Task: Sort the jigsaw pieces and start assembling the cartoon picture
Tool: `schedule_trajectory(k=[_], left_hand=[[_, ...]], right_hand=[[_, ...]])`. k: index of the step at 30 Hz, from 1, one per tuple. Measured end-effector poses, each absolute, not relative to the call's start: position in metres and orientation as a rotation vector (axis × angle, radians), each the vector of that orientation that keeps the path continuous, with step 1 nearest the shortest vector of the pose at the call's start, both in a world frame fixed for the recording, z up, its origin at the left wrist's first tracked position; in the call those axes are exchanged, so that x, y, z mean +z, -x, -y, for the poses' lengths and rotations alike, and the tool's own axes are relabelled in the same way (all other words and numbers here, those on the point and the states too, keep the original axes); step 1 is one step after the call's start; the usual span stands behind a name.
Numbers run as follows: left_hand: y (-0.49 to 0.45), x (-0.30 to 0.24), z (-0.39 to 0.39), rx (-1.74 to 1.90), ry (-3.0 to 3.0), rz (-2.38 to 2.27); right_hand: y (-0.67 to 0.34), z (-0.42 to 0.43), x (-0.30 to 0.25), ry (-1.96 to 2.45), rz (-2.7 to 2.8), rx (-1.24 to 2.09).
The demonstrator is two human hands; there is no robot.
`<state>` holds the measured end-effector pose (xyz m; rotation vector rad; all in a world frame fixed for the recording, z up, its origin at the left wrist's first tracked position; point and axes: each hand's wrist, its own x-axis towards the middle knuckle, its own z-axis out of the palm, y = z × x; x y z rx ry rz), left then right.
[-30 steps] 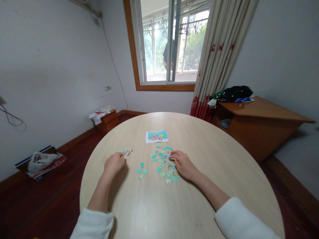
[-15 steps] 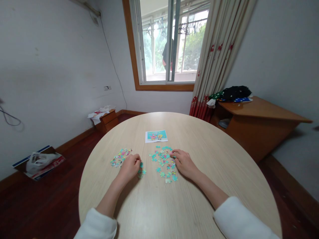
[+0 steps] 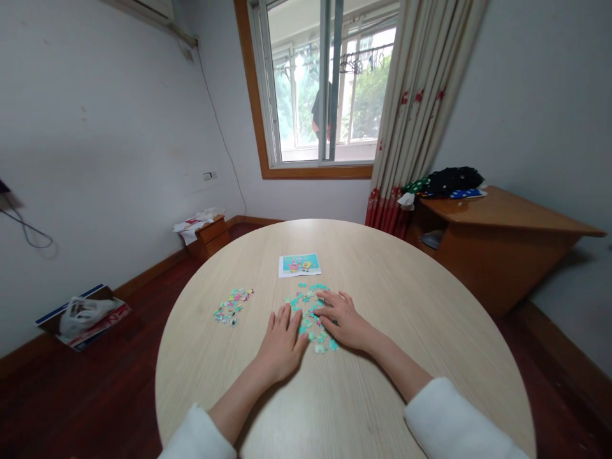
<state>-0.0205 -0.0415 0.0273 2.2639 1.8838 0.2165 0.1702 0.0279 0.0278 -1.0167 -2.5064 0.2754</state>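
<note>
Loose jigsaw puzzle pieces (image 3: 312,298), mostly turquoise, lie in a pile on the round wooden table (image 3: 382,408). Flat at the pile's left edge is my left hand (image 3: 283,344), its fingers stretched out. My right hand (image 3: 345,322) rests over the pile's right side with fingers spread, covering some pieces. Neither hand visibly grips a piece. A second, more colourful group of puzzle pieces (image 3: 233,305) sits farther left, apart from both hands. Behind the pile lies a small picture sheet (image 3: 300,264) with a pink and a yellow cartoon figure on turquoise.
A brown desk (image 3: 516,213) with a dark cloth heap (image 3: 454,181) stands at the right, beside a long curtain (image 3: 421,95). Left of the table are a low wooden cabinet (image 3: 213,236) and a plastic bag (image 3: 86,315) on a flat box.
My left hand has moved right from beside the colourful group to the turquoise pile and opened flat. My right hand has shifted slightly left over the pieces, fingers spreading. The view has tilted slightly.
</note>
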Motion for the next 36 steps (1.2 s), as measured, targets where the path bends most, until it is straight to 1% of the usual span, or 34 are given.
schedule_trajectory(k=[4,9,12,15,18,21,24,28,32,36], left_hand=[[0.013,0.036,0.027,0.280,-2.290,-1.913],[0.008,0.038,0.025,0.080,-2.261,-1.945],[0.000,0.038,0.038,0.047,-2.244,-1.978],[-0.006,0.040,0.043,0.100,-2.231,-2.045],[-0.007,0.045,0.035,0.236,-2.246,-2.096],[-0.003,0.047,0.022,0.355,-2.307,-1.992],[0.001,0.048,0.017,0.352,-2.339,-1.860],[0.003,0.051,0.023,0.321,-2.386,-1.852],[0.019,0.061,0.025,0.227,-2.301,-2.035],[0.057,0.073,0.022,0.111,-1.999,-2.427]], right_hand=[[-0.169,-0.030,0.024,1.000,2.434,0.253],[-0.169,-0.031,0.024,1.043,2.445,0.266],[-0.170,-0.031,0.026,1.060,2.435,0.278],[-0.170,-0.032,0.027,1.083,2.402,0.273],[-0.170,-0.033,0.026,1.104,2.373,0.261],[-0.170,-0.034,0.024,1.100,2.360,0.244],[-0.170,-0.035,0.022,1.087,2.353,0.241],[-0.171,-0.036,0.020,1.089,2.338,0.234],[-0.172,-0.038,0.019,1.084,2.330,0.246],[-0.173,-0.038,0.020,1.087,2.331,0.265]])
